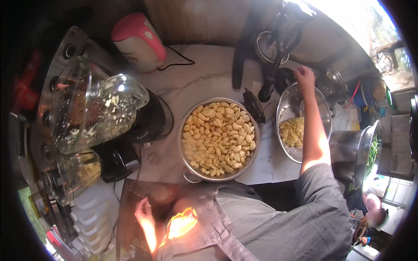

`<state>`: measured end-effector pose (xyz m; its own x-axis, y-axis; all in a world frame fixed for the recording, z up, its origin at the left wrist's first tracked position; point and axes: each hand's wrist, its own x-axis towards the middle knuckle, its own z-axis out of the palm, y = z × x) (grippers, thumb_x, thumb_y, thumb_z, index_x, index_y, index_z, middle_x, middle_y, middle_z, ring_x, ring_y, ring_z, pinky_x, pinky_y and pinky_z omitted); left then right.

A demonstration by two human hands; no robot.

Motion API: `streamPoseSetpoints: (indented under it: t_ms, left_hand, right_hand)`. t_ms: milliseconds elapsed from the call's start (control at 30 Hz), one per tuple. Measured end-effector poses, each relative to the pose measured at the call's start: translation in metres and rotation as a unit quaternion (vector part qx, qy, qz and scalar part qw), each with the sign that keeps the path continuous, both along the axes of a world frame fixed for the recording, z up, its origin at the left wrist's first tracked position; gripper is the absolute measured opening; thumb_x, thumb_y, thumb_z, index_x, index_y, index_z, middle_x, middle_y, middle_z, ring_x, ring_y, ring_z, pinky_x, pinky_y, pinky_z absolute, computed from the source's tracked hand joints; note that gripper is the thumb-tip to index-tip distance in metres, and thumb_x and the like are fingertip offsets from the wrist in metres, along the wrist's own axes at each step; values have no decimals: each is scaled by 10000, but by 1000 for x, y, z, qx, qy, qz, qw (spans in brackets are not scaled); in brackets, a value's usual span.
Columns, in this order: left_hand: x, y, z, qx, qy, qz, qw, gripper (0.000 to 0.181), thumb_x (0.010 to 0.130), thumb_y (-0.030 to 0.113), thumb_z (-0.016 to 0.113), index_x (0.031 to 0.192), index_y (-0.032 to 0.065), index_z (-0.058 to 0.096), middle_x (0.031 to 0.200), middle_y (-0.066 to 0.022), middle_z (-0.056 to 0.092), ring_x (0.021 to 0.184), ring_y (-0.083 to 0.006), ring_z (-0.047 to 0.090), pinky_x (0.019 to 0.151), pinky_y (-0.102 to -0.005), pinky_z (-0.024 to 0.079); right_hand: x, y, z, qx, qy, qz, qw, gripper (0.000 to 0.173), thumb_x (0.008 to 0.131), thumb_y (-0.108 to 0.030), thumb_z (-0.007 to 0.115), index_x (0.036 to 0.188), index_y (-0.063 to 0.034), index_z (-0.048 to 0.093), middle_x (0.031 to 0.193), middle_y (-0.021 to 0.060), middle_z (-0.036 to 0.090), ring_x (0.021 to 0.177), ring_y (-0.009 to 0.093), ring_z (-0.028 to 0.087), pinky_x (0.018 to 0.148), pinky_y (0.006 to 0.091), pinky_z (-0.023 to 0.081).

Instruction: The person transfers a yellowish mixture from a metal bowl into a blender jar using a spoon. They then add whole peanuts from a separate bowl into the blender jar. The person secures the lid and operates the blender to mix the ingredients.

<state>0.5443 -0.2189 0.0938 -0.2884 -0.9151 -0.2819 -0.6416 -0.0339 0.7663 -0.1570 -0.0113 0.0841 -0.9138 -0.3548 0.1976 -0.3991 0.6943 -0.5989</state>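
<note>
A large steel pot [182, 130] full of peeled garlic cloves [218, 138] stands before me. To its right, my right hand [304, 75] is at the far rim of a steel bowl [279, 143] with minced garlic [292, 132] in it. Its fingers are bent together; whether they hold something small cannot be told. My left hand [143, 208] is low at the left, near my apron [209, 222], loosely curled with nothing visible in it. At the left, a glass blender jar [114, 104] with pale bits inside lies tilted beside another jar [86, 168] of yellowish mince.
A pink and white electric kettle [140, 42] stands at the back left. Beyond the bowl are a black-handled device [277, 62] and a small round container [266, 49]. A tall steel pot [347, 156] with chopped greens [371, 156] is at the right; another person [372, 208] is farther off.
</note>
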Motion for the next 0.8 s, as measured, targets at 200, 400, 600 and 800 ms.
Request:
streamPoseSetpoints:
  t_ms: [200,400,600,800]
  left_hand:
    - [10,7,5,-16,-29,30,999,180,879,-1,534,1029,-17,633,986,-79,627,773,-117,574,702,-255,488]
    - [-18,25,26,-4,-72,41,997,170,880,4,531,1014,-27,631,993,-95,628,774,-123,574,703,-257,486]
    - [3,11,12,-35,-52,15,998,190,857,-22,520,1010,-45,630,942,-130,600,820,-198,611,737,-299,519]
    - [12,2,26,-177,-68,9,982,166,810,8,578,946,11,673,854,-153,657,794,-292,622,729,-352,497]
  right_hand:
    - [-98,-33,-50,304,-104,13,947,384,744,-330,675,982,-29,672,920,158,676,866,267,651,794,378,495]
    - [-60,-68,-77,387,-128,52,911,404,780,-314,624,1086,-51,651,1158,187,612,1096,343,575,929,409,454]
    - [-119,-28,-89,321,-110,-48,940,395,824,-305,592,1117,-41,626,1181,191,589,1082,336,573,899,422,461]
    - [-129,79,-22,-459,-201,-183,846,314,876,-219,573,1128,-40,623,955,80,654,813,195,620,665,331,510]
